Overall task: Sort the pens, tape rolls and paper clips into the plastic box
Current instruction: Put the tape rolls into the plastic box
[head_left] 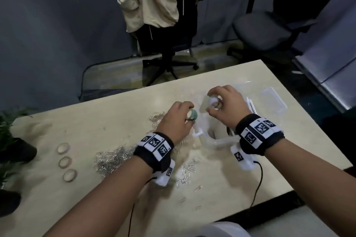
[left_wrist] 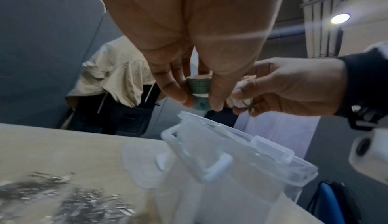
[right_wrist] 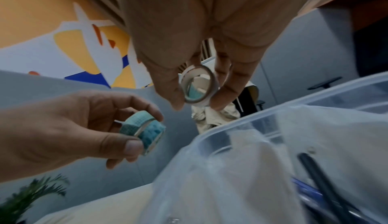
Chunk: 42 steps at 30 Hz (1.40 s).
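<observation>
The head view looks forward and down from above onto the beige tabletop (head_left: 250, 90). Each wrist view looks up along its palm from close range. All three share the clear lidless plastic box (head_left: 217, 140) (left_wrist: 241, 169) (right_wrist: 252, 144).

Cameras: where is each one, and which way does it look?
Head: up high, looking down at the table; both forearms and hands show.
Left wrist: under the left hand, facing the teal tape rolls over the plastic box.
Right wrist: under the right hand, facing its white tape roll.
Both wrist views share the box and teal rolls.
</observation>
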Motion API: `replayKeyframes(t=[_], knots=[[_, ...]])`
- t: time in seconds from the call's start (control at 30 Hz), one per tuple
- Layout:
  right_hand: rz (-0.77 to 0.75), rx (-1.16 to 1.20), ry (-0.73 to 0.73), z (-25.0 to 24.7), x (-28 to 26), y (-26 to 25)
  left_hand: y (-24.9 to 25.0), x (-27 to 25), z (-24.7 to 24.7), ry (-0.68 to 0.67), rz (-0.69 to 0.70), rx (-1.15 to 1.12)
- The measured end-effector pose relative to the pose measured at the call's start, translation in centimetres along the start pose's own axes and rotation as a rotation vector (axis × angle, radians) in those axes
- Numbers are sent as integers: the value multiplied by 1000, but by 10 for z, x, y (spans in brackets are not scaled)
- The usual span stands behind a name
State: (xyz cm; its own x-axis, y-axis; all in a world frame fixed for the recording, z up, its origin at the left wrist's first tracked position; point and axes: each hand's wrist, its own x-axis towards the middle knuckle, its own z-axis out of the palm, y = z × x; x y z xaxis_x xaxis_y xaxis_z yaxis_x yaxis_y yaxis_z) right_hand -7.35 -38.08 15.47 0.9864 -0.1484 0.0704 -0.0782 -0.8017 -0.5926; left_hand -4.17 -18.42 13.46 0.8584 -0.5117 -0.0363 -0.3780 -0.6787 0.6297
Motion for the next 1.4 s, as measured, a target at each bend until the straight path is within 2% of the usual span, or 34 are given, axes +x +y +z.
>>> replayKeyframes(t=[0.23, 0.4, 0.53, 0.6, 0.7, 0.83, 0.97, 1.03, 1.2, 1.4], knots=[[-14, -22, -210, -7, -13, 47, 40, 24, 29, -170, 14, 50], [-37, -112, -348, -4, -13, 50, 46, 31, 37, -263, -9, 194], [-40, -206, -482, -8, -13, 51, 44, 31, 34, -314, -47, 182], [-49, -242, -504, -12, -11, 49, 40, 29, 30, -318, -49, 156], [-106, -305, -438, -15, -4, 38, 32, 25, 21, -253, -41, 107], [-179, -229, -315, -5, 5, 11, 5, 12, 4, -45, -76, 10], [-242, -136, -314, 27, 8, -25, -30, -14, -14, 27, -148, 28], [-290, -107, -337, 49, 6, -45, -50, -34, -18, 13, -190, 58], [-348, -96, -474, 105, -4, -92, -120, -97, -29, -12, -412, 33], [-388, -125, -643, 175, -23, -127, -212, -168, -69, 192, -740, -37]])
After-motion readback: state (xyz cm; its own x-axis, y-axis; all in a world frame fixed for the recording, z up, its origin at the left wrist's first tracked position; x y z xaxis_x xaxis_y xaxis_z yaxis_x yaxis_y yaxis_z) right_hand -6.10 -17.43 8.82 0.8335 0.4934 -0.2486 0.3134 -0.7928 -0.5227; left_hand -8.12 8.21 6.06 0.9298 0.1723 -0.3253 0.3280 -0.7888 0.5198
